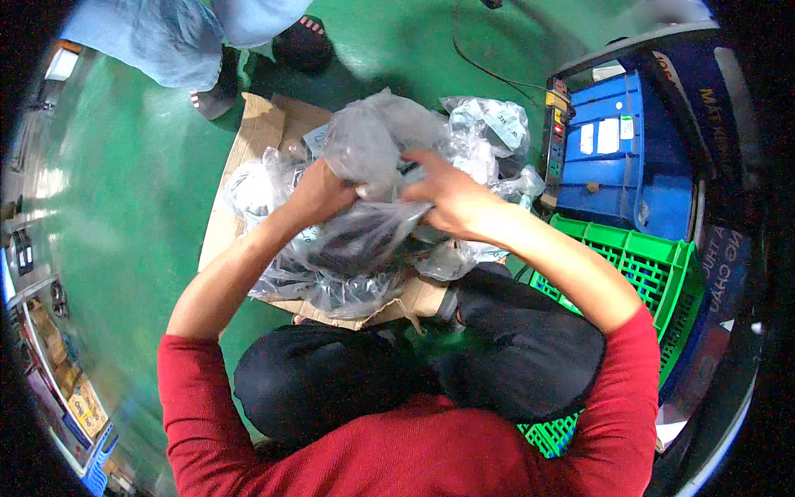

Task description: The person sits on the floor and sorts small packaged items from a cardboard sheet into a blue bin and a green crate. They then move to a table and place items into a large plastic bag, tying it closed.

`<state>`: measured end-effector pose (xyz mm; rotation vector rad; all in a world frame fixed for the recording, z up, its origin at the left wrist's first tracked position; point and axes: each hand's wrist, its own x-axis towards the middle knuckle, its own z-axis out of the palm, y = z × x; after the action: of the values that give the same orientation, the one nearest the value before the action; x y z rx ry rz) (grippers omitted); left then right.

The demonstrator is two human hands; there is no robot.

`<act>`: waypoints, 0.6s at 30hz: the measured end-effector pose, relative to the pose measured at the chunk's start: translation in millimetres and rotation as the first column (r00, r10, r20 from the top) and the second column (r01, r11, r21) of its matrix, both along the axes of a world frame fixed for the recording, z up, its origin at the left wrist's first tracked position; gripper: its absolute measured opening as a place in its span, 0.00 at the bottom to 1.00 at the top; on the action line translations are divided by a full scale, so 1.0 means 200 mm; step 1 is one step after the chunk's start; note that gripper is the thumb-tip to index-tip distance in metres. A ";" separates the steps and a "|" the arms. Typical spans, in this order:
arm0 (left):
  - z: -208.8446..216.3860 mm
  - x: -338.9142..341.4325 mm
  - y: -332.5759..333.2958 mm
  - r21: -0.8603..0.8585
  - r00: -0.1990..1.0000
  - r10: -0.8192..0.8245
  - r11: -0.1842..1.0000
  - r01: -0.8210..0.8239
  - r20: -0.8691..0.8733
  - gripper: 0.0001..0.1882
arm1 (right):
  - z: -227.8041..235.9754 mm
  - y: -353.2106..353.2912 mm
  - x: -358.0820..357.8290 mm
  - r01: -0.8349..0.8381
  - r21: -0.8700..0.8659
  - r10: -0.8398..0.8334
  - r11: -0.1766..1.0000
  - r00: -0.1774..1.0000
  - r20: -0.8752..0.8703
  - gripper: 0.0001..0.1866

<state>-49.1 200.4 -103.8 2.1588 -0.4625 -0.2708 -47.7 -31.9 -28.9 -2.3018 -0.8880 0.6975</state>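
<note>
Both my hands are on a clear plastic bag (368, 137) that bulges up in front of me. My left hand (325, 192) has its fingers closed on the bag's left side. On the other side, my right hand (443, 192) grips the plastic with thumb and fingers curled; a small dark item shows by its fingertips. Beneath lies a filled plastic bag (356, 240) with dark contents that I cannot make out. Several more clear bags, some with pale labels, are heaped around it on a flattened cardboard sheet (217, 236).
At the right stand a green plastic crate (621, 240), a blue case (600, 149) and a power strip (556, 137) with a dark cable. Another person's feet (302, 43) and light blue trousers are at the far left. Shelving with boxes (79, 398) lines the left edge.
</note>
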 end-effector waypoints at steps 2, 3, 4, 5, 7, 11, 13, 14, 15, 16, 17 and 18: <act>0.05 -0.08 0.03 -0.024 0.990 0.008 1.000 -0.012 -0.137 0.16 | -0.15 0.10 -0.05 -0.062 -0.076 0.052 0.995 0.991 -0.124 0.20; 0.08 -0.12 0.02 0.021 0.985 0.062 0.998 -0.060 -0.163 0.14 | -0.20 0.13 -0.07 -0.086 -0.066 0.078 0.994 0.991 -0.111 0.21; 0.10 -0.15 0.00 0.005 0.987 0.095 0.995 -0.095 -0.130 0.12 | -0.24 0.16 -0.09 -0.210 -0.162 0.208 0.964 0.978 -0.030 0.22; 0.14 -0.17 0.00 0.006 0.995 -0.016 1.000 0.017 -0.101 0.12 | -0.25 0.16 -0.11 -0.079 -0.052 0.076 0.996 0.995 -0.064 0.24; 0.24 -0.16 -0.01 0.195 0.983 -0.149 0.967 0.167 -0.104 0.12 | -0.19 0.12 -0.11 -0.147 -0.086 0.153 0.985 0.985 0.075 0.26; 0.52 -0.10 0.12 -0.115 0.995 0.099 0.988 -0.099 -0.003 0.20 | 0.20 -0.12 -0.03 -0.066 -0.042 0.071 0.997 0.989 0.129 0.20; 0.62 0.00 0.25 -0.081 0.984 0.170 0.983 -0.166 0.049 0.20 | 0.48 -0.33 0.02 0.010 -0.226 0.029 0.974 0.985 0.171 0.24; 0.64 0.04 0.30 -0.102 0.983 0.184 0.978 -0.184 -0.001 0.19 | 0.63 -0.46 0.03 0.028 -0.127 0.015 0.992 0.945 0.325 0.23; 0.65 0.07 0.34 -0.071 0.980 0.196 0.978 -0.197 -0.020 0.19 | 0.79 -0.61 0.04 0.052 -0.165 0.025 0.985 0.901 0.433 0.23; 0.65 0.10 0.37 -0.031 0.985 0.171 0.985 -0.172 -0.033 0.19 | 0.93 -0.75 0.05 0.105 -0.204 0.024 0.973 0.837 0.547 0.22; 0.65 0.12 0.39 0.027 0.977 0.199 0.980 -0.197 -0.083 0.19 | 1.05 -0.88 0.07 0.187 -0.179 -0.043 0.966 0.798 0.602 0.20; 0.64 0.15 0.40 0.028 0.983 0.168 0.986 -0.166 -0.077 0.19 | 1.17 -1.02 0.07 0.294 -0.200 -0.111 0.935 0.775 0.622 0.19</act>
<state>-19.3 281.1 24.1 2.1843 -0.2323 -0.2676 -34.3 -236.6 205.8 -2.9027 -0.8098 -0.0389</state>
